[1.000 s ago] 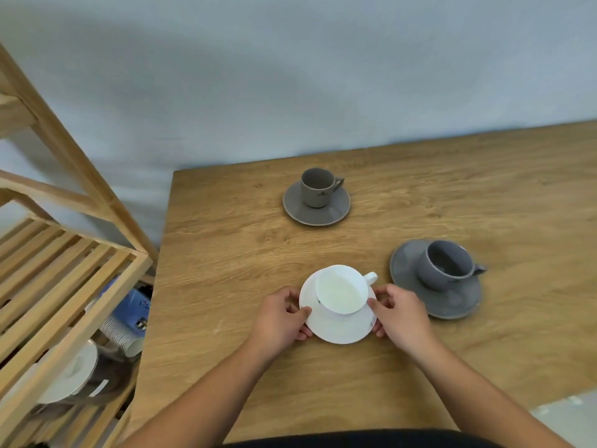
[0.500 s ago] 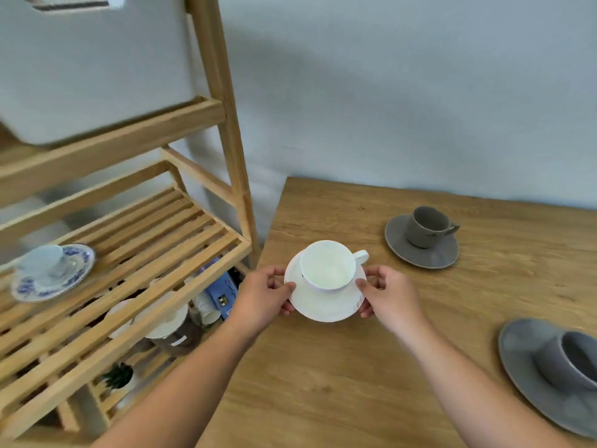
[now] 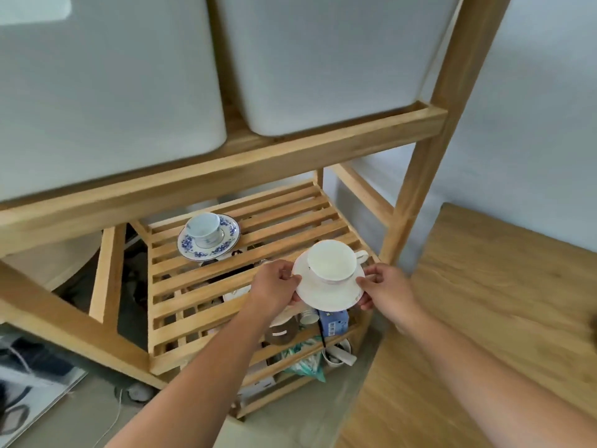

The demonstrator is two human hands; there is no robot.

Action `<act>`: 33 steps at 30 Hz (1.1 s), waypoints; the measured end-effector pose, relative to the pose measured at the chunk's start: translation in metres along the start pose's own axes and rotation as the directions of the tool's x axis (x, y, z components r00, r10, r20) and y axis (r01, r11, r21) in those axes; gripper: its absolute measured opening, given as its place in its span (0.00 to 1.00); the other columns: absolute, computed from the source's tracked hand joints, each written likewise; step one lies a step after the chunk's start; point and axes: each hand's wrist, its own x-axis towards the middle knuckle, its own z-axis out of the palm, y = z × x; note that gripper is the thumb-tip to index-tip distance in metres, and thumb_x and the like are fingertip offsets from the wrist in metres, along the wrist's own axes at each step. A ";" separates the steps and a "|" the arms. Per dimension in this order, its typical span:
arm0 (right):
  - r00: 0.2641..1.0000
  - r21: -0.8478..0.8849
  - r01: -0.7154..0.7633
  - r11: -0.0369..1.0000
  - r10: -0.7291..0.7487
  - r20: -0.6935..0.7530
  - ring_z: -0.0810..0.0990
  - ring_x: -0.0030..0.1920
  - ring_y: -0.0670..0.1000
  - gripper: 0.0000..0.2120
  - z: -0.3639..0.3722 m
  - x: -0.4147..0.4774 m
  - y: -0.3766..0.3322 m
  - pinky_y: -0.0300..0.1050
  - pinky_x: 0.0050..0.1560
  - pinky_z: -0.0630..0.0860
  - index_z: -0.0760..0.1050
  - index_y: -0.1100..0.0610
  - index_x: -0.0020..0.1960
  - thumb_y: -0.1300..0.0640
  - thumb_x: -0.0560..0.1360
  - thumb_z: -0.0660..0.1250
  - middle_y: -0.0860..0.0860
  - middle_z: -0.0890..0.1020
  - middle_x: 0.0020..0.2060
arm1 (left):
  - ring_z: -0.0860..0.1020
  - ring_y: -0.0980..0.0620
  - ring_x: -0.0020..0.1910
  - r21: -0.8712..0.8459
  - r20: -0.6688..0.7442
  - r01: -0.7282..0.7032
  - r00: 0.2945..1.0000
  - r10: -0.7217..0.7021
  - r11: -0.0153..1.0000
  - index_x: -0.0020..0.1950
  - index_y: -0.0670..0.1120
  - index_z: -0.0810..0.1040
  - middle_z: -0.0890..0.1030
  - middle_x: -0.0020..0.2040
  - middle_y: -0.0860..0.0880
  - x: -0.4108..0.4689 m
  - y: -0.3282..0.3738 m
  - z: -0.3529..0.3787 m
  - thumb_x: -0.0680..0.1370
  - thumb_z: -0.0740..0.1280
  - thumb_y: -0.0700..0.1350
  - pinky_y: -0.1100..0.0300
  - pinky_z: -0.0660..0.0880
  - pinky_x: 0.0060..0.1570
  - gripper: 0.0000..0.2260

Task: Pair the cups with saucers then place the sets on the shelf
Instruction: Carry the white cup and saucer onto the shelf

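Note:
A white cup stands upright on a white saucer, its handle pointing right. My left hand grips the saucer's left rim and my right hand grips its right rim. The set hangs in the air over the front right part of the slatted wooden shelf. Further back on that shelf stands a blue-patterned cup on a matching blue-patterned saucer. The grey cups and saucers are out of view.
Two white bins fill the tier above, whose wooden rail overhangs the slats. A shelf post rises at the right, beside the wooden table. Clutter, a blue box and paper cups lie on the lower tier.
Both hands have carried the white cup and saucer left, off the table and over the slatted shelf. My view has swung left, so the grey sets have dropped out of sight.

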 end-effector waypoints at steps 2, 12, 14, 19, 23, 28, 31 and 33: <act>1.000 0.004 -0.013 1.000 0.013 0.028 0.80 0.29 0.53 0.07 0.012 0.021 -0.005 0.44 0.33 0.81 0.74 0.60 0.53 0.61 0.76 0.64 0.59 0.82 0.35 | 0.77 0.54 0.27 0.002 -0.026 0.025 0.999 -0.025 1.000 0.57 0.41 0.78 0.80 0.32 0.45 0.018 -0.006 -0.006 0.78 0.64 0.39 0.67 0.75 0.27 0.09; 0.997 -0.072 -0.006 0.997 0.011 0.073 0.82 0.32 0.54 0.09 0.047 0.103 -0.011 0.50 0.39 0.82 0.74 0.62 0.54 0.60 0.75 0.66 0.58 0.83 0.34 | 0.78 0.54 0.30 0.006 -0.139 0.078 0.987 -0.077 0.997 0.54 0.42 0.80 0.82 0.44 0.42 0.094 -0.036 -0.008 0.78 0.64 0.39 0.63 0.78 0.32 0.07; 0.996 -0.078 0.002 0.997 0.005 0.091 0.82 0.31 0.53 0.10 0.049 0.110 -0.010 0.46 0.36 0.82 0.74 0.63 0.55 0.60 0.75 0.66 0.58 0.83 0.33 | 0.77 0.57 0.28 0.003 -0.156 0.077 0.985 -0.076 0.997 0.54 0.43 0.80 0.81 0.41 0.45 0.100 -0.040 -0.007 0.78 0.64 0.39 0.65 0.78 0.32 0.08; 0.995 -0.092 -0.010 0.996 0.019 0.097 0.82 0.28 0.50 0.11 0.057 0.119 -0.010 0.39 0.27 0.79 0.73 0.63 0.56 0.60 0.75 0.67 0.58 0.83 0.34 | 0.79 0.57 0.26 -0.016 -0.194 0.061 0.979 -0.063 0.998 0.54 0.42 0.80 0.80 0.35 0.48 0.108 -0.044 -0.007 0.78 0.64 0.38 0.65 0.80 0.31 0.08; 0.997 -0.099 -0.008 0.995 0.015 0.071 0.81 0.28 0.50 0.11 0.060 0.118 -0.012 0.40 0.29 0.80 0.74 0.62 0.56 0.60 0.75 0.67 0.56 0.83 0.34 | 0.82 0.52 0.32 -0.034 -0.237 0.069 0.969 -0.075 0.997 0.55 0.41 0.80 0.83 0.43 0.42 0.108 -0.044 -0.006 0.78 0.65 0.39 0.53 0.83 0.41 0.08; 0.971 -0.361 0.201 0.911 -0.233 -0.047 0.79 0.43 0.48 0.13 0.053 0.100 -0.009 0.40 0.45 0.75 0.76 0.55 0.56 0.53 0.73 0.68 0.46 0.79 0.40 | 0.73 0.50 0.58 0.335 -0.272 -0.045 0.952 0.143 0.941 0.69 0.46 0.69 0.71 0.64 0.47 0.077 -0.054 0.006 0.76 0.66 0.50 0.57 0.70 0.59 0.22; 0.933 -0.384 0.319 0.867 -0.359 -0.035 0.78 0.45 0.46 0.13 0.048 0.086 -0.002 0.40 0.48 0.74 0.77 0.54 0.56 0.53 0.72 0.69 0.43 0.80 0.41 | 0.66 0.49 0.69 0.486 -0.215 -0.112 0.946 0.242 0.867 0.73 0.48 0.62 0.67 0.70 0.48 0.060 -0.065 0.016 0.74 0.67 0.56 0.52 0.64 0.68 0.31; 0.927 -0.439 0.350 0.828 -0.374 0.032 0.76 0.52 0.46 0.19 0.049 0.084 0.005 0.39 0.53 0.71 0.75 0.54 0.60 0.51 0.71 0.70 0.45 0.79 0.51 | 0.62 0.48 0.73 0.529 -0.182 -0.110 0.954 0.239 0.842 0.76 0.48 0.58 0.64 0.74 0.49 0.059 -0.069 0.022 0.74 0.66 0.59 0.51 0.60 0.72 0.34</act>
